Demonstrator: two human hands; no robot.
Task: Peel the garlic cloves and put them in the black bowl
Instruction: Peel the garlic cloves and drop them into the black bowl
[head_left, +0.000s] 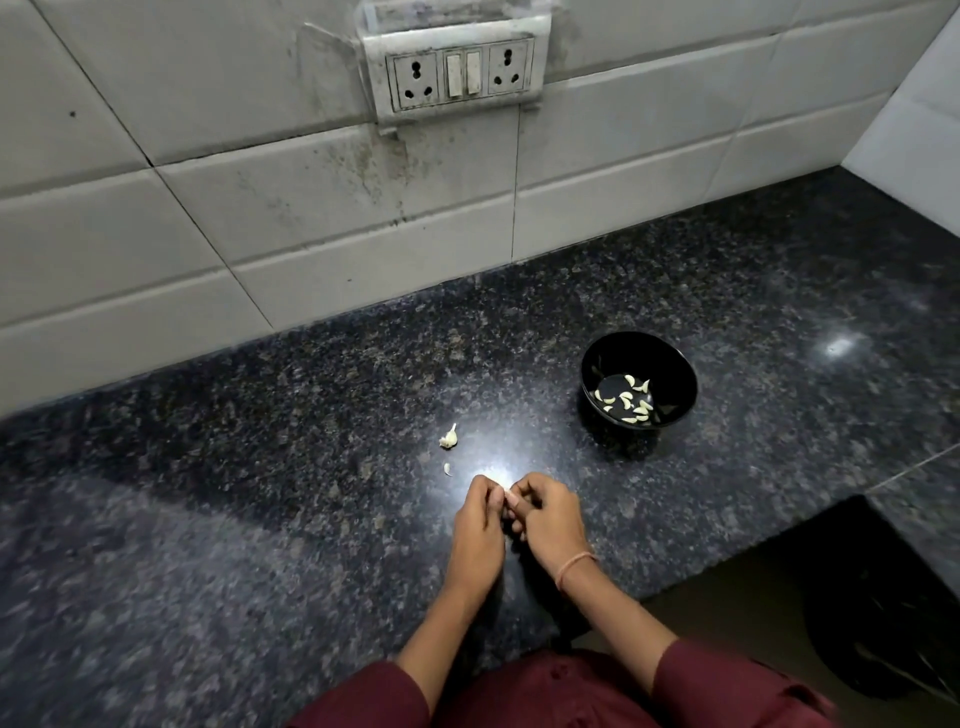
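Your left hand (480, 525) & right hand (545, 519) are together just above the near-centre of the dark speckled granite counter (260, 467). Fingers of both are curled, tips meeting, pinching a small pale garlic clove (506, 490) between them. Only a sliver of it shows, so I can't tell how much skin is on it. Two hands on one clove makes sense: one steadies it while the other's nails work the skin, so I'd judge you're mid-peel.

The round glossy black bowl (660, 353) sits to the right & a bit farther back, well apart from your hands. It's on your right-hand side, so dropping a clove in should be a short reach w/ no crossing over. About a dozen peeled whitish cloves (628, 397) lie on its bottom, so you look well along.

Left of the bowl & just beyond your hands lies a papery off-white garlic piece w/ a pointed tip (448, 437), prob. unpeeled & next in line. A tiny pale scrap (447, 469) sits nearer you, skin or clove bit, too small to tell.

A thin orange band (574, 566) is on your right wrist. On the far white-tiled wall is a grimy white socket-and-switch plate (457, 67).
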